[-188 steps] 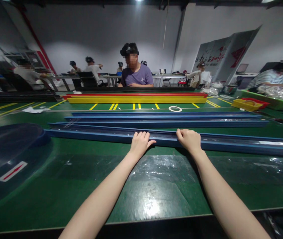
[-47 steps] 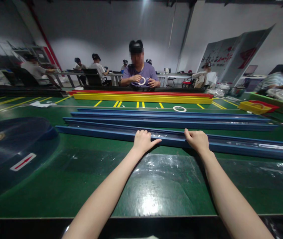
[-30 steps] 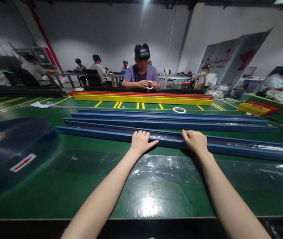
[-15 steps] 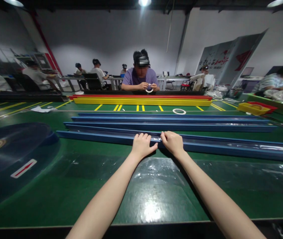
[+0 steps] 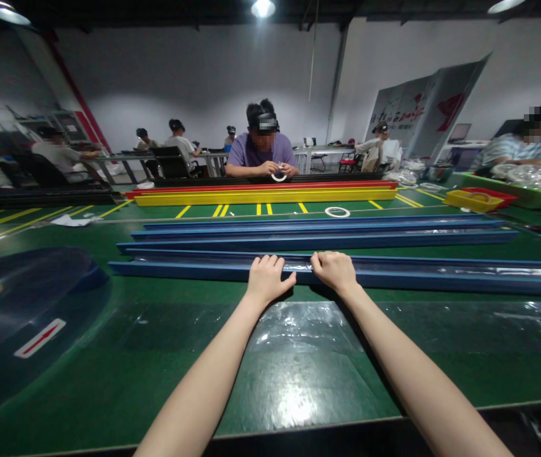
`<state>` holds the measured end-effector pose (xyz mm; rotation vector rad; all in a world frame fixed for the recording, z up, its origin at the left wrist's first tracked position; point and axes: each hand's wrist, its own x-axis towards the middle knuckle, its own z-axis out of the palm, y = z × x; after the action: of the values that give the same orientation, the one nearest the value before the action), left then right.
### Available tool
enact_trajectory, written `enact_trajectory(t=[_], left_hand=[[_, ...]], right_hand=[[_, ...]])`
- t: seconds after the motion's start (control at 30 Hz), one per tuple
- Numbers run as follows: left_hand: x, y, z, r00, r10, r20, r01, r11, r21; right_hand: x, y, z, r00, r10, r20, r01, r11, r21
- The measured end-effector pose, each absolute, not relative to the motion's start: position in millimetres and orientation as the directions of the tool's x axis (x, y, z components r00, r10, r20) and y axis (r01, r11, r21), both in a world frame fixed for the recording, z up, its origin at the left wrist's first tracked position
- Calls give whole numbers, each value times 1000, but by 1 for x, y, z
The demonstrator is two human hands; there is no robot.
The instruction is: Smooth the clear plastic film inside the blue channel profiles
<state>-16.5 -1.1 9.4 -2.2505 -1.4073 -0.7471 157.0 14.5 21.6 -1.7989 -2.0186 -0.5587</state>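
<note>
A long blue channel [image 5: 189, 271] with an open trough lies across the table in front of me. Clear film [image 5: 299, 264] shines inside its trough, between my hands. My left hand [image 5: 265, 278] is curled over the near wall, fingertips in the trough and thumb out to the right. A short way to the right, my right hand [image 5: 336, 271] is closed in a fist on the same channel, its fingertips tucked out of sight. Whether it also pinches the film I cannot tell. A flat strip of clear film [image 5: 299, 324] lies on the table under my forearms.
A big roll of film [image 5: 37, 285] sits at left. More blue channels [image 5: 318, 239] lie just beyond, then a tape ring [image 5: 337, 212] and a yellow channel [image 5: 265, 197]. A co-worker [image 5: 261, 149] sits opposite. Yellow and green bins [image 5: 475, 200] stand at right.
The view has shifted and tilted slightly. The blue channel under my hands now lies more level across the view. Both hands keep their places on it.
</note>
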Motion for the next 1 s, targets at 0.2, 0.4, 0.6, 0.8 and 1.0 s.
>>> enact_trajectory(t=[0.2,0.4,0.6,0.8,1.0], left_hand=[[-16,1,7,404,679,613,883,-465,-66],[-14,3,4,434,660,612,867,-492,-85],[-13,4,3,431,656,620,868,-489,-86],[-12,4,3,422,670,611,868,-493,-59],[-11,5,2,392,692,606,873,-487,-8]], right_hand=[[191,11,24,-34,879,475,999,18,38],[198,10,25,-31,899,438,999,25,20],[198,9,26,-12,912,409,1000,16,-6],[196,7,29,-23,920,391,999,34,-21],[196,6,31,-18,928,372,999,35,-39]])
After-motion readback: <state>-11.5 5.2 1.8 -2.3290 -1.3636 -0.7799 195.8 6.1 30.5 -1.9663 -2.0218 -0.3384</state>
